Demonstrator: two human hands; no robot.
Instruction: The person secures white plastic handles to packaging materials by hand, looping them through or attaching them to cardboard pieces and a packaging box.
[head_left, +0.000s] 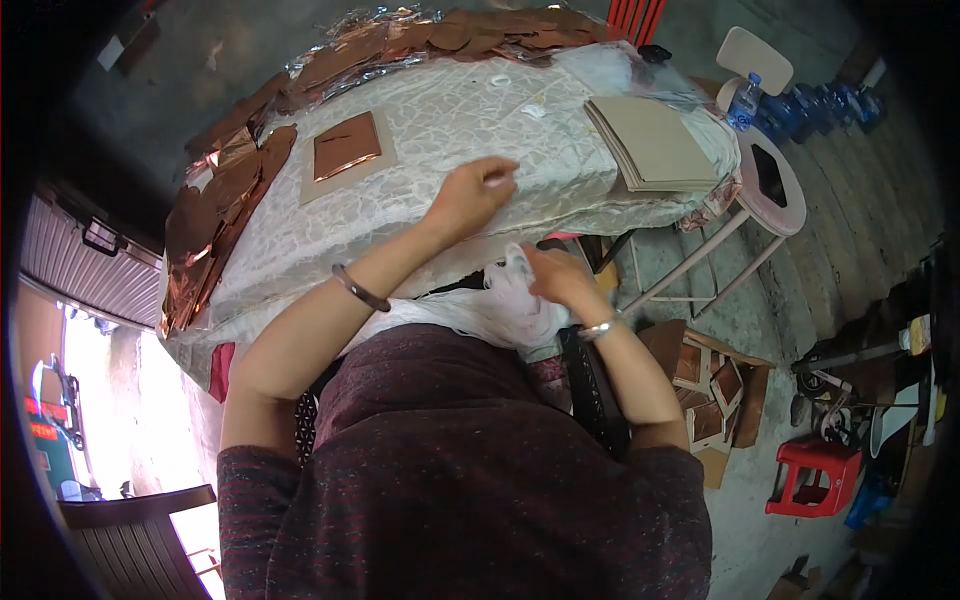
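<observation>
My left hand is over the front edge of the cloth-covered table, its fingers curled in toward the thumb. Whether something small sits between those fingertips I cannot make out. Close to my lap, my right hand is closed on a bunch of thin white material, which looks like soft plastic or strands and spreads across my lap. On the table to the left, a shiny copper-coloured foil sheet rests on a grey-brown board. A stack of similar boards lies at the table's right end.
Copper foil sheets lie in heaps along the left and far edges. A stool at the right bears a phone; a water bottle stands nearby. Foil-covered boards fill a floor box beside a red stool.
</observation>
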